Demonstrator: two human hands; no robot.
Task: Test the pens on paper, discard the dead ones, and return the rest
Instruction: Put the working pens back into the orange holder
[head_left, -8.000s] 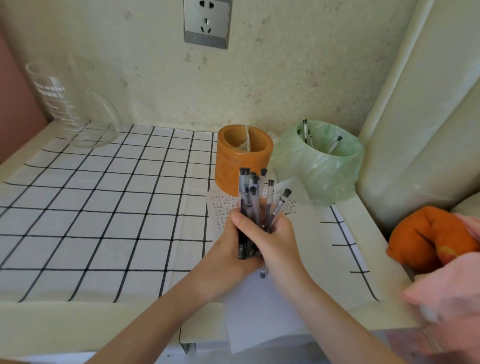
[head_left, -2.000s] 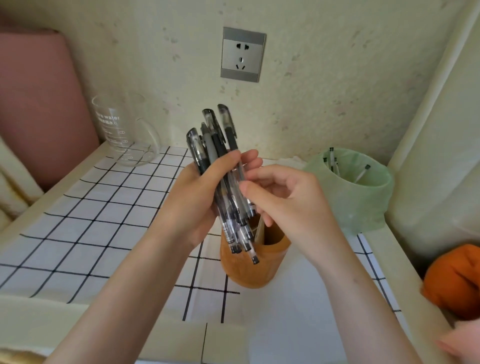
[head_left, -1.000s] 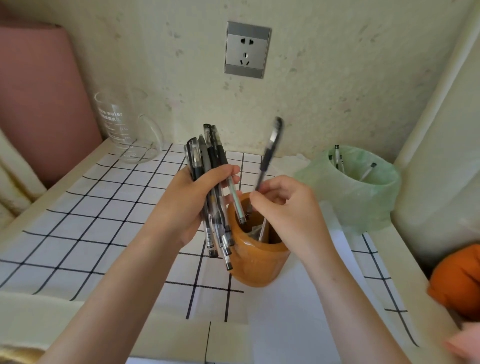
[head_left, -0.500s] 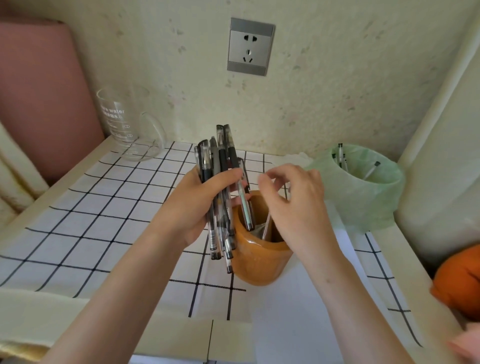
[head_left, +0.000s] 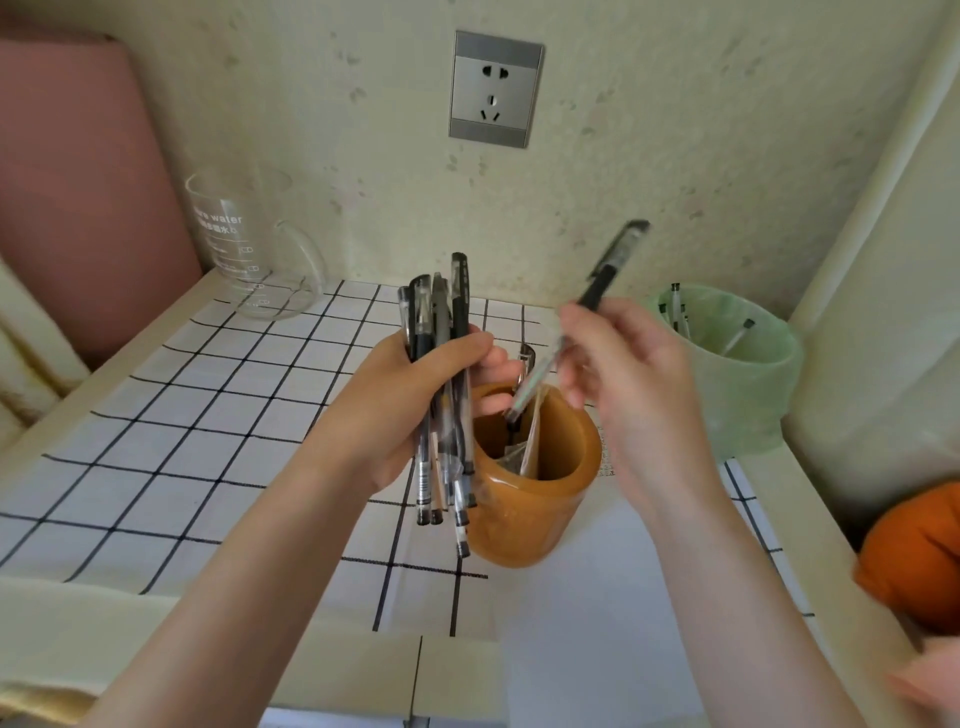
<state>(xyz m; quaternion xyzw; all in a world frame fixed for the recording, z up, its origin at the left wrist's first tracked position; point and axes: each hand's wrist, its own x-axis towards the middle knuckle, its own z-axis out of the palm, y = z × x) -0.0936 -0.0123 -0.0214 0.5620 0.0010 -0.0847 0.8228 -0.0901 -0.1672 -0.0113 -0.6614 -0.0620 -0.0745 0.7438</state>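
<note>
Domestic room, not a workplace: small cream table (head_left: 322, 670) set against a speckled plaster wall with a household wall socket (head_left: 496, 88) above its back edge. Black-grid cloth (head_left: 208, 415) over the top; glass measuring jug (head_left: 244, 244) at the back-left corner, green bag-lined bin (head_left: 737, 395) at the back-right. Pink padded cushion (head_left: 78, 182) off the left edge, orange plush item (head_left: 914, 561) off the right.

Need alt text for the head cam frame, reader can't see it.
The right hand holds one pen slanted, its tip at the mouth of an orange pen holder, while the left hand grips a bundle of pens beside it. A green-lined bin with a few pens stands behind to the right.
</note>
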